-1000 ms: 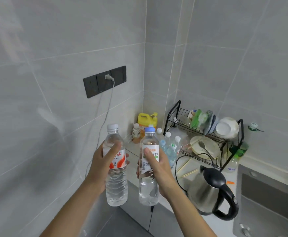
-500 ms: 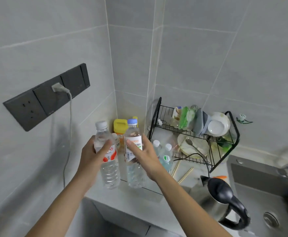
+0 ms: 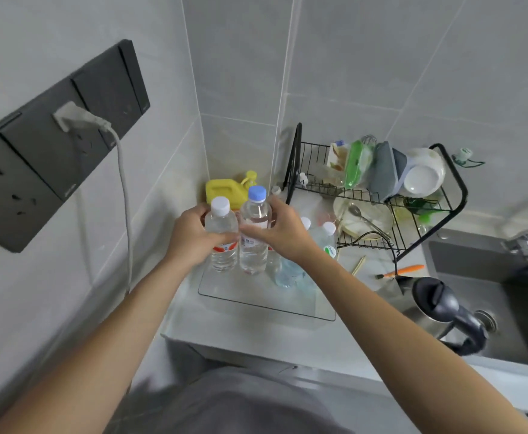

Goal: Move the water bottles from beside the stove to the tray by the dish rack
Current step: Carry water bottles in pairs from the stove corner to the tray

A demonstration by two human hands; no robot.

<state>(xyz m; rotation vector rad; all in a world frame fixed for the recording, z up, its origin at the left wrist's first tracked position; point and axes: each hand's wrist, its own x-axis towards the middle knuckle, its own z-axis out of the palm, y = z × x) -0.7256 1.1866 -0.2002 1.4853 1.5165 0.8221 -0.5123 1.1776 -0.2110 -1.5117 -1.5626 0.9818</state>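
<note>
Two water bottles held upright over the glass tray.

Left of the dish rack, the tray lies on the surface. Left hand grips the white-capped bottle; right hand grips the blue-capped bottle.

water bottles: 4+ | tray: 1 | dish rack: 1 | kettle: 1
</note>
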